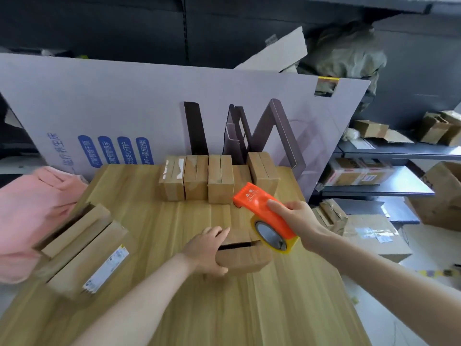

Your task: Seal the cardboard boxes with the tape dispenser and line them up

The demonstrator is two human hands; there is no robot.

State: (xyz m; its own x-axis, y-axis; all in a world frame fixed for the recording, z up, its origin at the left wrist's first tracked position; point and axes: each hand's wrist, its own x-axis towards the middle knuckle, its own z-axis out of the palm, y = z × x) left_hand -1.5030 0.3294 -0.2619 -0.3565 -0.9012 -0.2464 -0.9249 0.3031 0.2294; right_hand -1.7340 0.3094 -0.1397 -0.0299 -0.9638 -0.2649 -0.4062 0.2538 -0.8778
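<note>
A small cardboard box lies in the middle of the wooden table, a dark gap showing between its top flaps. My left hand grips its left end. My right hand holds an orange tape dispenser with a yellow-rimmed tape roll just above the box's right end. Several small boxes stand side by side in a row at the table's far edge. Two larger boxes with raised flaps lie at the left, blurred.
A big lilac printed cardboard sheet leans behind the table. Pink cloth lies at the left edge. Metal shelves with parcels stand on the right, with more boxes on the floor beside the table.
</note>
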